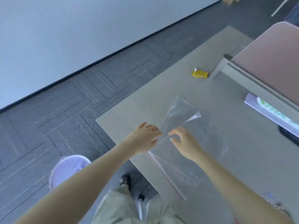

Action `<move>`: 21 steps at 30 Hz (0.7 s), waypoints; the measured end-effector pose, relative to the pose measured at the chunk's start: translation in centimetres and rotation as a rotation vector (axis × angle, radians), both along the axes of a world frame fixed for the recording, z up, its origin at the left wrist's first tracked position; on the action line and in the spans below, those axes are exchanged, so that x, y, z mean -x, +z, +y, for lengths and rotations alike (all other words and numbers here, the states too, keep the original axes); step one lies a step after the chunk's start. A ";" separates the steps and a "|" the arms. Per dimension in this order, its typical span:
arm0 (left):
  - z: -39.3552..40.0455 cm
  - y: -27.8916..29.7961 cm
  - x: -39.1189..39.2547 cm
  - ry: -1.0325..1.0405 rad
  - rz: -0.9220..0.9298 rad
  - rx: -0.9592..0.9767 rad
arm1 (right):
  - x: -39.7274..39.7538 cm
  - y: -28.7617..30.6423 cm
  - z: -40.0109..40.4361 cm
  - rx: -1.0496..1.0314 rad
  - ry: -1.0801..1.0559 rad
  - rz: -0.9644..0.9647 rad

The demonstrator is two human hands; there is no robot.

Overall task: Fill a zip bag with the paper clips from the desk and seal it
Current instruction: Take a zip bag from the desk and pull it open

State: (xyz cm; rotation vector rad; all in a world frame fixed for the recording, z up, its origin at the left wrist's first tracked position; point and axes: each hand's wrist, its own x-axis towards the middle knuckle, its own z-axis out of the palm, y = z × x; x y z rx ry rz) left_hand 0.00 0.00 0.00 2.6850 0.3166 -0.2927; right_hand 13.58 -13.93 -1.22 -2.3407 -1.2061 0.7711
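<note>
Grey carpet tiles run up to a pale wall, and a beige desk (pixel 218 62) juts in from the right with its near-left corner toward the person standing at it. Nearest, by the desk's near edge at the right, a small blurred heap of paper clips (pixel 273 202) shows past the right forearm — too smeared to count. A clear zip bag (pixel 181 160) lies flat along the left edge, its pink-lined strip close to the near edge. Both hands meet at the bag's upper part: the left hand (pixel 145 135), a ring on one finger, has its fingers curled in toward the plastic, and the right hand (pixel 183 143) pinches the film between thumb and forefinger — the sheet lifts and creases beyond them. Whether the left fingers actually grip the film I cannot tell. Farther along the desk lies a small yellow packet (pixel 199 73), well apart from the bag, beside a grey divider panel (pixel 252 73) on the right edge.
</note>
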 end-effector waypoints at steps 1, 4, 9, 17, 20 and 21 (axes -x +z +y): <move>-1.2 -0.7 -0.3 -0.041 0.021 0.005 | -0.3 -1.0 -1.1 0.014 -0.003 -0.034; -4.3 -2.8 -0.3 -0.189 -0.015 0.088 | -1.0 -2.9 -3.3 0.052 -0.006 -0.096; -7.8 -8.0 1.7 -0.484 -0.146 -0.028 | -1.5 -6.8 -4.5 -0.089 0.024 -0.224; -9.8 -12.0 2.4 -0.396 -0.486 -0.085 | -0.9 -9.4 -4.5 -0.278 -0.022 -0.363; -10.6 -11.8 2.5 -0.405 -0.530 -0.109 | -0.9 -8.9 -5.0 -0.202 0.048 -0.353; -11.0 -11.7 2.8 -0.408 -0.529 -0.129 | -0.7 -8.5 -5.3 -0.163 0.074 -0.343</move>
